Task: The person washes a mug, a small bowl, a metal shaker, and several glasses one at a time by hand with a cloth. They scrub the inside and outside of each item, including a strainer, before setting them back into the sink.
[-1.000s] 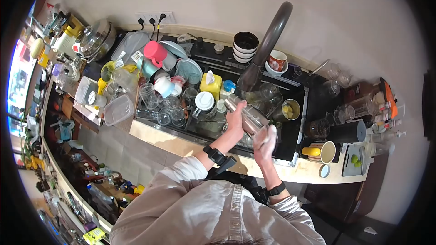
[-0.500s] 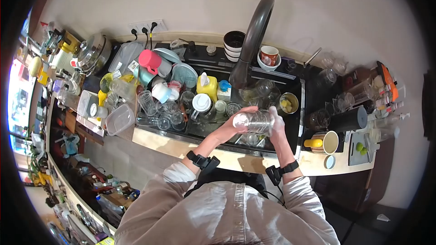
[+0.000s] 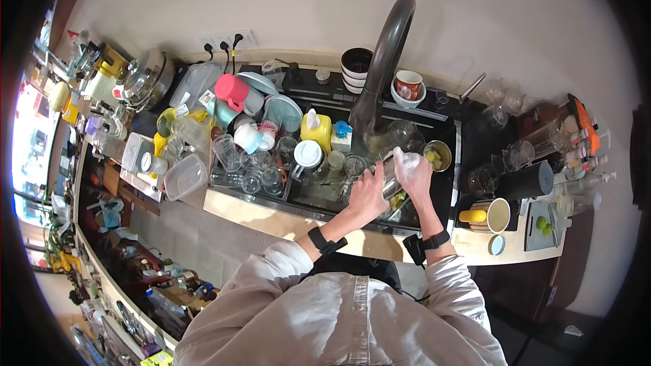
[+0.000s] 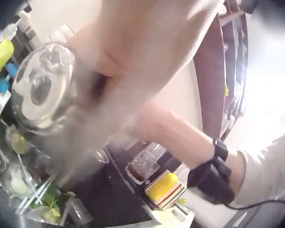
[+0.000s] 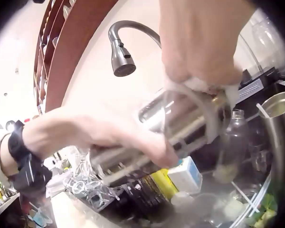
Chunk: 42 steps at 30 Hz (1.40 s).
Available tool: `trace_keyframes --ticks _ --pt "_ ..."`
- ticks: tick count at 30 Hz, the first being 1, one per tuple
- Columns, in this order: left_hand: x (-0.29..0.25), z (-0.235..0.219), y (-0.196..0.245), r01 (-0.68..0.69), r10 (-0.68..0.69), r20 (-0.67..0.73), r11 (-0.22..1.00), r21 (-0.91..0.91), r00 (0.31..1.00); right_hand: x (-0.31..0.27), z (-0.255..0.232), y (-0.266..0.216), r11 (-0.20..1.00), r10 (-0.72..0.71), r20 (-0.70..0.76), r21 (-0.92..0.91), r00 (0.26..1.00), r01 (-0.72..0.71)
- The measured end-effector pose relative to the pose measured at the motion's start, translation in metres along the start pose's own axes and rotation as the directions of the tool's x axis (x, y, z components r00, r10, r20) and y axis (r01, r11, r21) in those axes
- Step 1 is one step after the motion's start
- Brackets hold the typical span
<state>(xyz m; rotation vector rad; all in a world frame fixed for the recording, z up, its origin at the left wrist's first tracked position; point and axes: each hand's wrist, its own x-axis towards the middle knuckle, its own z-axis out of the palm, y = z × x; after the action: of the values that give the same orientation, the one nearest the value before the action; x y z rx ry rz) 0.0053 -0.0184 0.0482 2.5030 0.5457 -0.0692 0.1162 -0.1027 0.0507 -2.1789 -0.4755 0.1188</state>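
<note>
A shiny, see-through cylindrical vessel [image 5: 192, 124] with a loop along its side lies tilted between both hands over the sink. My left hand [image 3: 368, 196] grips its body, fingers wrapped round it in the right wrist view. The vessel's round ringed base [image 4: 40, 92] shows in the left wrist view. At the other end my right hand [image 3: 416, 179], wet with suds, curls over the rim with a white sudsy wad [image 5: 232, 94] under its fingers; I cannot tell what that wad is. Below them, the sink holds straws and green scraps [image 4: 50, 206].
The dark faucet [image 3: 390, 47] arches behind the hands. Left of them stand a yellow bottle [image 3: 316, 130], a white-lidded jug [image 3: 308, 154] and crowded glassware [image 3: 254, 173]. At right are a steel cup [image 3: 439, 156], a striped mug [image 3: 498, 215] and a cutting board [image 3: 540, 225].
The vessel was tilted, then nearly level closer to my body, and is now tilted again farther out over the sink. Both hands have stayed on it, shifting their hold.
</note>
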Motion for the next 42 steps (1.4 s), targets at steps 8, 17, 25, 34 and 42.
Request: trace_keyframes --ticks 8,17,25,34,42 --pt "0.022 -0.009 -0.035 0.459 0.176 0.540 0.352 -0.816 0.823 0.005 -0.004 0.027 0.922 -0.035 0.144 0.386 0.989 -0.024" --pt "0.011 -0.004 -0.001 -0.009 0.003 -0.052 0.993 -0.122 0.999 0.005 0.009 0.014 0.982 -0.173 -0.065 0.067 0.983 0.177" --pt "0.034 -0.003 -0.038 0.408 0.035 0.477 0.464 -0.786 0.878 0.000 0.012 0.026 0.914 -0.084 0.133 0.404 0.988 0.023" --pt "0.024 0.004 -0.018 0.035 -0.052 -0.032 0.921 -0.387 0.998 -0.006 0.021 -0.001 0.987 -0.136 -0.021 -0.084 0.991 0.134" --pt "0.050 0.013 -0.061 -0.077 0.131 0.036 0.761 -0.644 0.991 -0.005 0.029 0.005 0.926 -0.371 0.083 -0.042 0.925 0.375"
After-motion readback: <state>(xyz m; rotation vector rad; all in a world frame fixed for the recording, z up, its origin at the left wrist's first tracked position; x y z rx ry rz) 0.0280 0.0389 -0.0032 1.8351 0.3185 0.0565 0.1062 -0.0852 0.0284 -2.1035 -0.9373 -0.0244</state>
